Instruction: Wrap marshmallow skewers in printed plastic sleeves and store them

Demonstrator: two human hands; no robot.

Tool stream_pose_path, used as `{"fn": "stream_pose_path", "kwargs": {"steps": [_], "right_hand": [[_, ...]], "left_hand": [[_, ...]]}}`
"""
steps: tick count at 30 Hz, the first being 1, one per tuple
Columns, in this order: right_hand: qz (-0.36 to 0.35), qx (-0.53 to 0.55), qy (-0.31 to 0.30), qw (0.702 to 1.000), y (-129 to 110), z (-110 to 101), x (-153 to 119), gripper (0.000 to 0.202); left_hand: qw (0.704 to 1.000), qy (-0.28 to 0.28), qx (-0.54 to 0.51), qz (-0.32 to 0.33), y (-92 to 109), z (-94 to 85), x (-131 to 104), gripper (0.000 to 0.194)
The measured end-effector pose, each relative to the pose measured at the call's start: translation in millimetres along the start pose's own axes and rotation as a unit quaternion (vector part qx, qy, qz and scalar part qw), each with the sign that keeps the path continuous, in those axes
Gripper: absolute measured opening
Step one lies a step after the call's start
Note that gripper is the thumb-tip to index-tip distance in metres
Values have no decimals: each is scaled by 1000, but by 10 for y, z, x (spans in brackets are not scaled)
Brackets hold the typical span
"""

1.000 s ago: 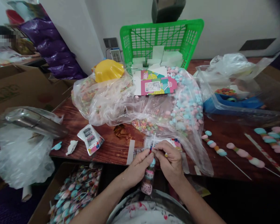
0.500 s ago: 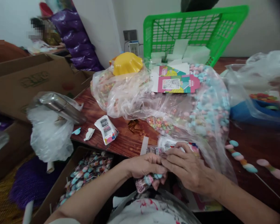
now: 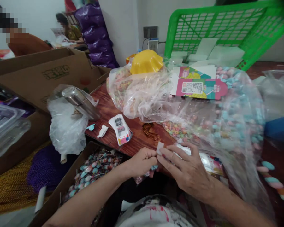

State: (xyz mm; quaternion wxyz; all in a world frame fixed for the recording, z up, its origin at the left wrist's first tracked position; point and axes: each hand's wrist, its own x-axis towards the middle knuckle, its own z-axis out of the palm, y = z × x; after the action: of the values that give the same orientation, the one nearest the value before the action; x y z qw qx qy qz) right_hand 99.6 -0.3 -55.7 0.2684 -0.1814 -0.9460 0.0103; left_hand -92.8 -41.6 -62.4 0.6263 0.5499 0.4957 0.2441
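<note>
My left hand (image 3: 143, 162) is closed round a small clear packet (image 3: 139, 179) with pink print and pink and blue candy pieces inside. My right hand (image 3: 186, 165) meets it at the fingertips, and a white strip (image 3: 159, 148) sticks up between them. What the right fingers pinch is partly hidden. Printed cards (image 3: 213, 164) lie beside the right hand. A fanned stack of white cards (image 3: 121, 129) rests on the red-brown table (image 3: 137, 143), left of the hands.
Large clear bags of candy (image 3: 236, 110) fill the table's back, with a yellow bowl (image 3: 146, 62) on top. A green basket (image 3: 172, 31) stands behind. Wrapped candy sticks (image 3: 94, 167) fill a box lower left. A steel flask (image 3: 81, 102) leans left. Two people sit far left.
The view has turned left, so things appear further right. My right hand has spread a little along the packet's top, and the packet hangs lower, mostly covered by my left hand.
</note>
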Motion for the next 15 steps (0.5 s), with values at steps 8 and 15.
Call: {"fn": "stream_pose_path", "kwargs": {"steps": [8, 15], "right_hand": [[17, 124, -74, 989, -20, 187, 178, 25], [245, 124, -141, 951, 429, 464, 473, 24]], "left_hand": [[988, 36, 140, 61, -91, -55, -200, 21], [925, 257, 234, 157, -305, -204, -328, 34]]}}
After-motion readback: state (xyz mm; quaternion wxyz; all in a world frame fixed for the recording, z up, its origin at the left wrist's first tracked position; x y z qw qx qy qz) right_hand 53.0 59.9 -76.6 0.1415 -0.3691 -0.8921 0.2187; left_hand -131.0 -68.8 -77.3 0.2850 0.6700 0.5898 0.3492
